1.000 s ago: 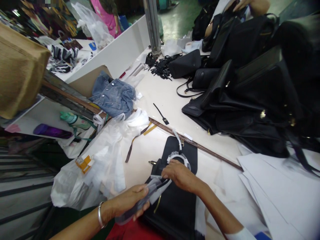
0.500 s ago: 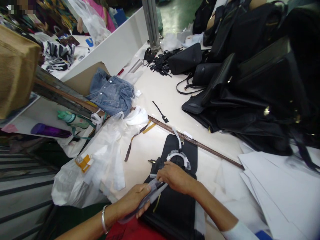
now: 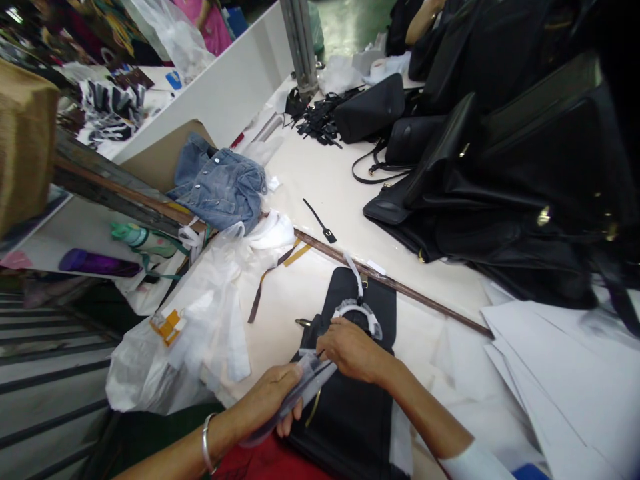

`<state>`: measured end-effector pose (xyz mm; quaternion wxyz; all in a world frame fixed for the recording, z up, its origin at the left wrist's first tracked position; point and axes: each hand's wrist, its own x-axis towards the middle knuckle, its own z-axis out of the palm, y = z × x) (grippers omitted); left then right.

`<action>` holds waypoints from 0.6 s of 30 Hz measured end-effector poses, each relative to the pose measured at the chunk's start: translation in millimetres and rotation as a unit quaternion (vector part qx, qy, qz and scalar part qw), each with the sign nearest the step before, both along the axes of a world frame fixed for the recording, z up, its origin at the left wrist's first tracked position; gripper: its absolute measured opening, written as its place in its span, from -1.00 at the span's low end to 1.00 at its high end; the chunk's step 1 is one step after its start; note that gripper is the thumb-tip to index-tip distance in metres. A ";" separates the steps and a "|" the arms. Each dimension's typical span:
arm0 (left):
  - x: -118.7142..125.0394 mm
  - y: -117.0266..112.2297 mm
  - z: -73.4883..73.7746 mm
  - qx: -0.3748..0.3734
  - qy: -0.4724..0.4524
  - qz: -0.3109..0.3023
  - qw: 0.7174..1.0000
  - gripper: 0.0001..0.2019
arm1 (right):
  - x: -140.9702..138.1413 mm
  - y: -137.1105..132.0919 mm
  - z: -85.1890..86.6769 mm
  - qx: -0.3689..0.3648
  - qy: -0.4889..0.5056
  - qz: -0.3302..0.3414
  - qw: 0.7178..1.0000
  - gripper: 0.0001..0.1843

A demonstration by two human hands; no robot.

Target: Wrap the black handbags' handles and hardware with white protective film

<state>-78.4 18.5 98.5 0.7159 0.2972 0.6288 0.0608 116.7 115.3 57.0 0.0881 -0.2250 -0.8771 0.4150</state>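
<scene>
We hold one clear plastic strip [image 3: 311, 378] between our two hands, the left hand [image 3: 273, 400] with fingers curled tight round its lower end and the right hand [image 3: 350, 350] pinching its upper end, over the one black bag [image 3: 350, 413] lying flat on the white table [image 3: 325, 180].

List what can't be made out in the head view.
All head view.
Right hand: its back hides the fingertips; grip unclear.
Clear plastic strip in left hand: thumb covers part; material too blurred to tell.
Black bag: near end cut by the bottom edge, middle under both hands.
Bag pile: blurred, cut by the right edge.
Co-worker's arm: cut by the top edge.
</scene>
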 end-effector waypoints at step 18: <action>8.0 11.5 -17.6 0.009 0.019 0.028 0.999 -0.41 | 6.6 5.9 -20.2 0.011 -0.015 -0.056 0.998 -0.86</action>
